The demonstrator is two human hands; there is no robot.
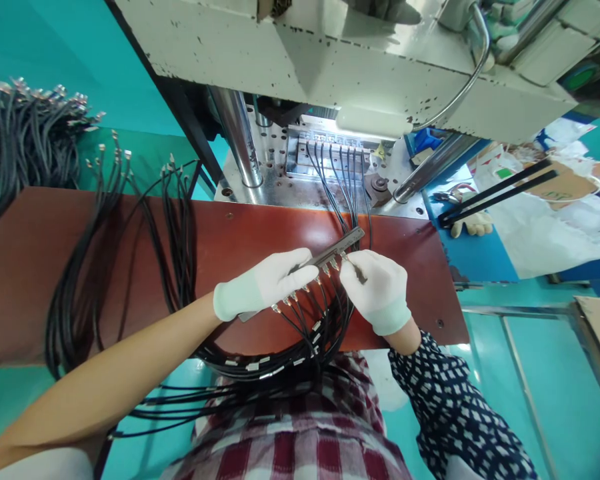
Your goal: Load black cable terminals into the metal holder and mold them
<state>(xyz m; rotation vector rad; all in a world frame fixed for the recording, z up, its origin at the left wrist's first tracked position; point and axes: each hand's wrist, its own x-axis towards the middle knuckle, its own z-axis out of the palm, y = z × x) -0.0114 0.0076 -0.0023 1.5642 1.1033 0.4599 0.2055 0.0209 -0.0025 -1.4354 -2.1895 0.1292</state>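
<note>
My left hand (275, 277), in a white glove, is closed around the middle of a long grey metal bar (353, 238). The bar slants up to the right above the brown board. Along its lower edge sits a row of silver connectors (305, 289), each with a black cable (300, 320) running down towards my lap. At the bar's right end, my gloved right hand (377, 283) pinches one of these cables close to its connector. Its fingertips partly hide the cable. The cables curve in a thick bundle with white tags (253, 367) along the board's front edge.
Behind the board (230, 247) stands a press with steel columns (237, 137); several cables end in its metal fixture (325, 157). Black cable bundles (180, 247) lie at left, with a larger pile (30, 133) beyond. At right, a blue table (490, 247) bears a glove (473, 223) and plastic bags.
</note>
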